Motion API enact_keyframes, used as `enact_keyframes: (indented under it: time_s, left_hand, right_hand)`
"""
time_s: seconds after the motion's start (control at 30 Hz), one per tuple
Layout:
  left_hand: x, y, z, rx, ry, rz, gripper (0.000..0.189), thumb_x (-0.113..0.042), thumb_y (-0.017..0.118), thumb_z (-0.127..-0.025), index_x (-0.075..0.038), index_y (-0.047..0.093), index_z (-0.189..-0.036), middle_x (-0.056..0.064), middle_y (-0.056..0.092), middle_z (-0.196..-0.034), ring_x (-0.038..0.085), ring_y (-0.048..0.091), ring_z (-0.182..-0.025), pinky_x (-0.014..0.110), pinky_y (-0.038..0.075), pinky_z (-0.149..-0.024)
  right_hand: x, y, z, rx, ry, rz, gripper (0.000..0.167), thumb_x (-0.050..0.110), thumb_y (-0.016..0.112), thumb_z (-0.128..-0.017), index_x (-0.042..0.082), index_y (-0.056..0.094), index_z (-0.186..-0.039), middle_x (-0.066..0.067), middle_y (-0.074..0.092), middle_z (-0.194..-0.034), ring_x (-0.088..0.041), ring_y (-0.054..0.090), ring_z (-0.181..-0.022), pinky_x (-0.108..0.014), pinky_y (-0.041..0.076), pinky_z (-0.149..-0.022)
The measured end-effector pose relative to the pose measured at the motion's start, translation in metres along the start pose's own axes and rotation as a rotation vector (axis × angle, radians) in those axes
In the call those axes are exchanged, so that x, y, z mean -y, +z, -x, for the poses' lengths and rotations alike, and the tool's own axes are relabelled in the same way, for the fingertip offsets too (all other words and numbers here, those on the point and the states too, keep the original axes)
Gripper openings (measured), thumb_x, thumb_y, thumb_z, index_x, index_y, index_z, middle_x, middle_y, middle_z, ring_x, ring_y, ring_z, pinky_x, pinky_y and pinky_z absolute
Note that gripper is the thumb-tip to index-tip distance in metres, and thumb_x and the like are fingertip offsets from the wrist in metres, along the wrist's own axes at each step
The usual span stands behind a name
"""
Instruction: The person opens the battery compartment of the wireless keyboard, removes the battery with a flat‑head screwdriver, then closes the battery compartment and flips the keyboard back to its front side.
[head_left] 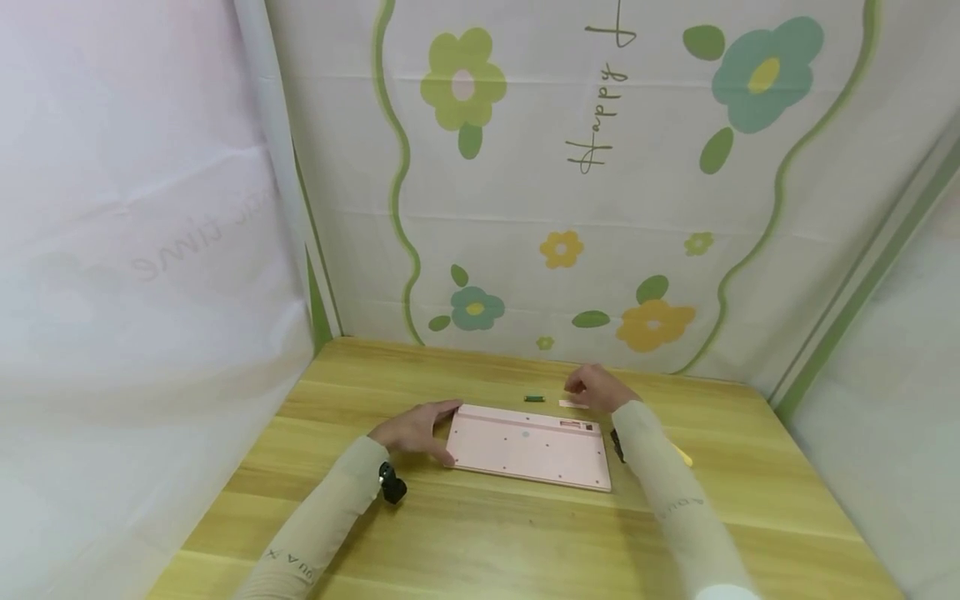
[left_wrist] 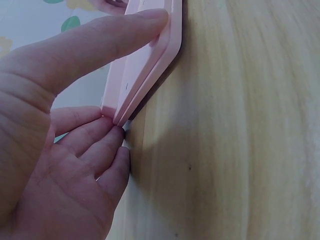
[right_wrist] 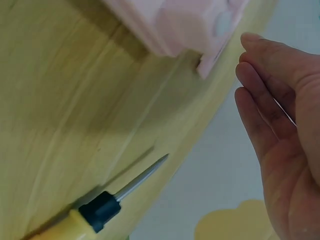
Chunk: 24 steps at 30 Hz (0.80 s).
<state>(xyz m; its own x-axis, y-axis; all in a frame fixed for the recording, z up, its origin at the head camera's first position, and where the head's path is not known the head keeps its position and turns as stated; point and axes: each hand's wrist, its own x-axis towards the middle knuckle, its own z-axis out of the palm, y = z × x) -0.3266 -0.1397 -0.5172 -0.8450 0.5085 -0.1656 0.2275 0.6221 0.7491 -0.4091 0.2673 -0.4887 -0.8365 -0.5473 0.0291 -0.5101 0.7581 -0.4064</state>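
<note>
A pink keyboard lies face down on the wooden table, its small battery compartment uncovered at the far right. My left hand holds its left end, the thumb at the near corner and the fingers against the far corner. Beyond the keyboard, my right hand hovers by a small pink cover piece. Its fingers are loosely bent, and I see nothing between them. A green battery lies to the left of that piece.
A yellow-handled screwdriver lies on the table to the right of the keyboard, partly hidden by the right forearm in the head view. A flower-printed cloth hangs behind the table's far edge, with pale cloth on both sides.
</note>
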Motion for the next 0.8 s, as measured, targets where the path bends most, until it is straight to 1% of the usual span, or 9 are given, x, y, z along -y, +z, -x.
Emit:
enact_keyframes:
  time_s: [0.13, 0.27, 0.33, 0.43, 0.53, 0.63, 0.8]
  left_hand:
    - [0.0, 0.0, 0.0, 0.005, 0.002, -0.006, 0.118, -0.032, 0.1, -0.07, -0.012, 0.034, -0.166, 0.012, 0.033, -0.173, 0.035, 0.031, -0.161, 0.054, 0.029, -0.131]
    - [0.0, 0.001, -0.001, 0.004, 0.005, -0.005, 0.118, -0.031, 0.101, -0.07, -0.013, 0.035, -0.166, 0.011, 0.034, -0.173, 0.035, 0.032, -0.161, 0.054, 0.03, -0.131]
    - [0.001, 0.002, -0.002, 0.004, 0.003, -0.009, 0.118, -0.032, 0.101, -0.07, -0.013, 0.035, -0.166, 0.011, 0.034, -0.173, 0.035, 0.032, -0.161, 0.054, 0.03, -0.131]
    - [0.003, 0.003, -0.003, 0.002, 0.004, -0.003, 0.119, -0.033, 0.101, -0.069, -0.013, 0.035, -0.166, 0.012, 0.034, -0.173, 0.035, 0.032, -0.161, 0.054, 0.03, -0.131]
    - [0.003, 0.003, -0.003, 0.005, 0.008, 0.005, 0.119, -0.033, 0.101, -0.069, -0.013, 0.035, -0.166, 0.012, 0.034, -0.173, 0.036, 0.032, -0.161, 0.054, 0.03, -0.131]
    - [0.003, 0.003, -0.003, 0.005, 0.01, 0.01, 0.119, -0.032, 0.101, -0.069, -0.012, 0.035, -0.166, 0.013, 0.033, -0.173, 0.036, 0.031, -0.161, 0.055, 0.029, -0.131]
    - [0.003, 0.002, -0.003, -0.002, 0.009, 0.008, 0.118, -0.029, 0.101, -0.07, -0.011, 0.035, -0.166, 0.013, 0.034, -0.173, 0.036, 0.031, -0.161, 0.055, 0.029, -0.131]
  right_hand:
    - [-0.008, 0.003, 0.006, -0.009, 0.032, -0.004, 0.017, -0.004, 0.074, -0.093, -0.002, 0.079, -0.109, -0.014, 0.078, -0.104, -0.023, 0.069, -0.092, -0.043, 0.062, -0.084]
    - [-0.015, 0.008, 0.009, -0.006, 0.059, -0.005, 0.015, -0.001, 0.076, -0.093, 0.005, 0.082, -0.106, -0.008, 0.08, -0.105, -0.02, 0.072, -0.096, -0.042, 0.064, -0.086]
    - [-0.018, 0.011, 0.011, -0.007, 0.053, -0.004, 0.014, 0.0, 0.076, -0.093, 0.008, 0.082, -0.103, -0.006, 0.08, -0.104, -0.02, 0.072, -0.096, -0.042, 0.064, -0.085]
    - [-0.021, 0.014, 0.012, -0.018, 0.041, 0.004, 0.013, 0.0, 0.076, -0.093, 0.008, 0.082, -0.101, -0.005, 0.08, -0.102, -0.02, 0.072, -0.095, -0.042, 0.064, -0.084]
    - [-0.02, 0.014, 0.012, -0.022, 0.066, -0.003, 0.012, -0.001, 0.076, -0.092, 0.008, 0.082, -0.099, -0.005, 0.078, -0.099, -0.017, 0.069, -0.091, -0.038, 0.063, -0.082]
    - [-0.015, 0.013, 0.012, -0.018, 0.101, -0.036, 0.012, -0.002, 0.077, -0.091, 0.009, 0.08, -0.095, -0.004, 0.076, -0.092, -0.015, 0.065, -0.084, -0.034, 0.06, -0.077]
    - [-0.008, 0.011, 0.011, -0.01, 0.108, -0.073, 0.016, -0.005, 0.077, -0.091, 0.011, 0.079, -0.088, -0.002, 0.074, -0.087, -0.015, 0.063, -0.08, -0.031, 0.058, -0.073]
